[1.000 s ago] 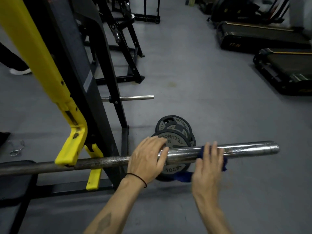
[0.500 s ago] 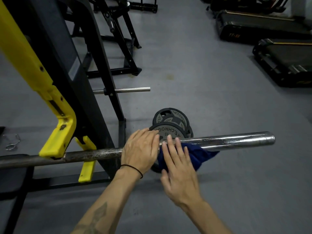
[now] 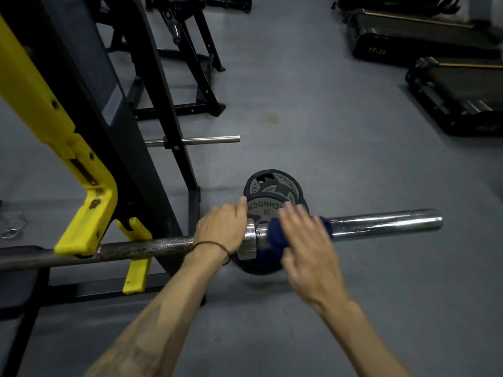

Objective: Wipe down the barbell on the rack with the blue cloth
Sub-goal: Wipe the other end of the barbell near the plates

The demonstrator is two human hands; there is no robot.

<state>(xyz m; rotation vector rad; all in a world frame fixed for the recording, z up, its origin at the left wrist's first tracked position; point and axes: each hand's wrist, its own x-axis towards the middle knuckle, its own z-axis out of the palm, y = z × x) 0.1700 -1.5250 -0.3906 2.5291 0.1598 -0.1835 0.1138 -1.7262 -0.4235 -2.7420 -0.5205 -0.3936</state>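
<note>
Head view: a barbell (image 3: 130, 248) is seen lying across the yellow hook (image 3: 81, 232) of a black rack (image 3: 141, 148), its chrome sleeve (image 3: 381, 223) projecting to the right over the floor.
Left hand (image 3: 221, 228): curled over the bar just inside the collar; this grip is judged to be there to steady the bar and stop it rolling.
Right hand (image 3: 304, 240): fingers laid out nearly straight, blurred, pressing the blue cloth (image 3: 273, 238) onto the sleeve beside the collar; nothing is clenched.
Cloth placement: draped around the sleeve, so more than the top face is probably wiped.
Weight plates (image 3: 272, 191): stacked on the floor beneath the sleeve.
Containers: none seen.
Progress: outer sleeve is bare and shiny; knurled shaft is dull, judged not yet done.
</note>
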